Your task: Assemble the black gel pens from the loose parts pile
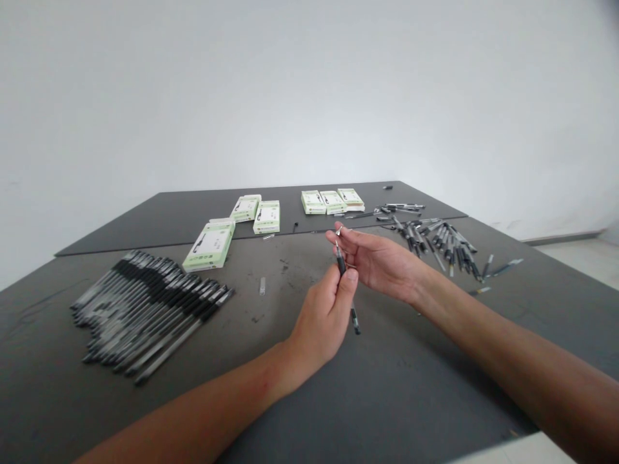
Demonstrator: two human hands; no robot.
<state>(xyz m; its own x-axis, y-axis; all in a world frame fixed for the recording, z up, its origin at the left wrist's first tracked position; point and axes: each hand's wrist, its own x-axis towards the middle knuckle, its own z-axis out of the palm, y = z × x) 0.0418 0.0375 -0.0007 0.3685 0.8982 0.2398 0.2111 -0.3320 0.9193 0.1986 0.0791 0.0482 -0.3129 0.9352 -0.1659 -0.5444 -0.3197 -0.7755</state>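
My left hand point(325, 309) is closed around a gel pen point(341, 263) with a black grip, its thin point up. Just above that point, my right hand point(374, 261) pinches a small silver cone-shaped pen tip point(339, 231) between thumb and finger. The cone and the pen are apart. Beneath the left hand a dark pen end point(356, 322) shows; I cannot tell if it belongs to the held pen.
Many pens point(155, 303) lie in a slanted row on the left. Pen parts point(445, 241) are heaped on the right. Green-and-white boxes point(210, 245) stand farther back on the dark table point(290, 425), with more boxes point(333, 202) behind. A clear strip point(262, 286) lies mid-table.
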